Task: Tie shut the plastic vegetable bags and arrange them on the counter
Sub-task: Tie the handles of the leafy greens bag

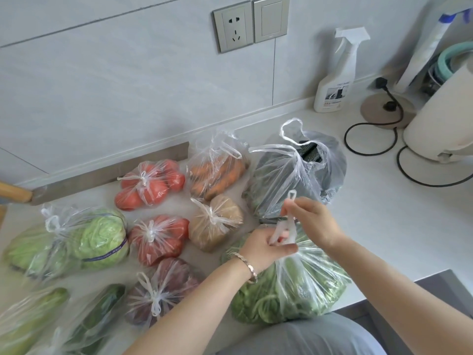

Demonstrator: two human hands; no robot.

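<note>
The greens bag [294, 290] sits at the near edge of the counter [384, 213], right in front of the person. The left hand [263, 248], with a bracelet [247, 267] on its wrist, has its fingers curled round the bag's gathered neck. Just above the neck, the right hand [311, 221] pinches a handle [290, 201] between thumb and fingertips, holding the strip upright over the bag.

Just left of the greens bag lies a knotted purple bag [158, 290]. Further left is a cucumber bag [99, 303]; I cannot tell whether it is tied. Left of the greens bag and a little beyond it are the knotted near tomato bag [158, 239] and, further left, the knotted cabbage bag [99, 239]. A knotted potato bag [215, 221] lies just beyond the left hand.

Directly beyond the greens bag stands a dark bag [294, 170], its handles loose and its mouth open. Beyond the greens bag and to the left lie the carrot bag [217, 172] and the knotted far tomato bag [151, 183].

Well beyond the greens bag and to the right are a spray bottle [335, 78], a kettle [440, 119] and a looped black cord [371, 139]. On the wall far beyond is a socket [233, 26].
</note>
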